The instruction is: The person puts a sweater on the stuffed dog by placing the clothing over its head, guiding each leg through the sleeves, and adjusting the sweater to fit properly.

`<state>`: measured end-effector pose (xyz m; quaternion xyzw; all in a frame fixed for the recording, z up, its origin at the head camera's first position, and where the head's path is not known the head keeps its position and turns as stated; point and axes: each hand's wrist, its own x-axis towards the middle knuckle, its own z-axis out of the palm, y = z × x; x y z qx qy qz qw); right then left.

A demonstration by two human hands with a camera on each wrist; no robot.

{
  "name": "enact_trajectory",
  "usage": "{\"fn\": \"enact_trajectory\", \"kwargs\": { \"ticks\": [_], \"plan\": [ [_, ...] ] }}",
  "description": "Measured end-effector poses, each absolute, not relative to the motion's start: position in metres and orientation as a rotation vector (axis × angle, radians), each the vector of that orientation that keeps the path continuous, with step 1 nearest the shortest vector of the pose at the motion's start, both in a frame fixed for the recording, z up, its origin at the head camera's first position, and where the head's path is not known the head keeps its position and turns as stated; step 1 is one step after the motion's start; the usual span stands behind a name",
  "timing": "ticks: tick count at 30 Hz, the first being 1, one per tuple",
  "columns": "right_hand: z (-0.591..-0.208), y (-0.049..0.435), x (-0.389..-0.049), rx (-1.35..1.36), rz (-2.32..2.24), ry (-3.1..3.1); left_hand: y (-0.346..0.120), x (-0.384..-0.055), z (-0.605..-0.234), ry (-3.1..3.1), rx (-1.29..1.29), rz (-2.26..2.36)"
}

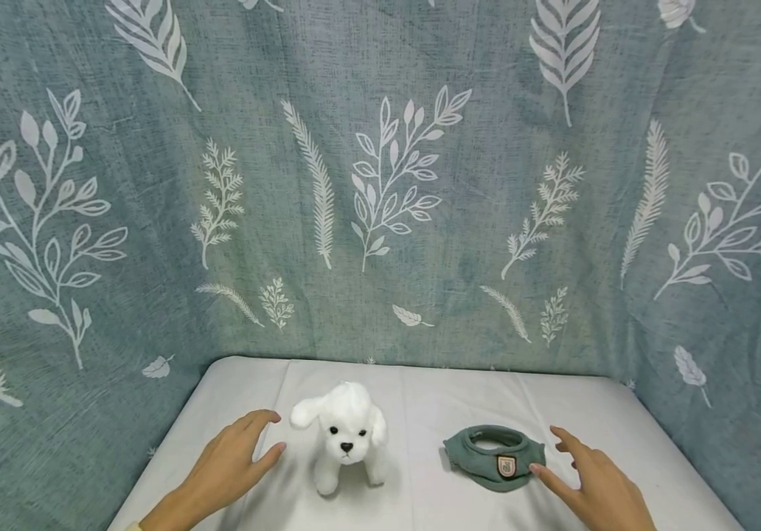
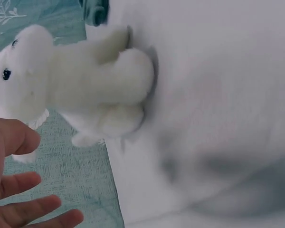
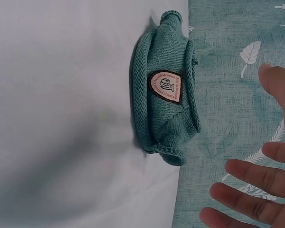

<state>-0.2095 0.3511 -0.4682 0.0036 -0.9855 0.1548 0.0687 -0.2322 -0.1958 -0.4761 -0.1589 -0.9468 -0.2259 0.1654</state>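
Observation:
A white plush dog (image 1: pixel 347 431) with black eyes and nose stands on the white table, left of the middle. Just left of it hovers my left hand (image 1: pixel 233 459), fingers spread and apart from the plush; the left wrist view shows the thumb near the dog's head (image 2: pixel 19 71). To the dog's right lies a small green knitted sweater (image 1: pixel 480 466) with rolled edges and a shield-shaped patch (image 3: pixel 167 86). My right hand (image 1: pixel 596 479) is held beside the sweater's right end, fingers apart, holding nothing.
The white table (image 1: pixel 420 391) ends against a blue-green curtain (image 1: pixel 447 295) printed with white leaves. That fabric also rises on the left and right sides.

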Motion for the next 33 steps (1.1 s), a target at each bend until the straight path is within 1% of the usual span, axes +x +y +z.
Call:
{"fn": "enact_trajectory", "kwargs": {
  "ticks": [4,9,33],
  "plan": [
    [-0.471,0.349,-0.208,0.009,0.492,-2.952,-0.19,-0.233,-0.473,-2.751,-0.416,-0.843],
    [-0.474,0.347,-0.209,-0.005,0.498,-2.965,-0.185,-0.234,-0.474,-2.749,-0.477,-0.998],
    [-0.49,0.332,-0.212,-0.084,0.817,-3.01,-0.154,-0.227,-0.498,-2.734,-0.883,-1.295]
  ]
}}
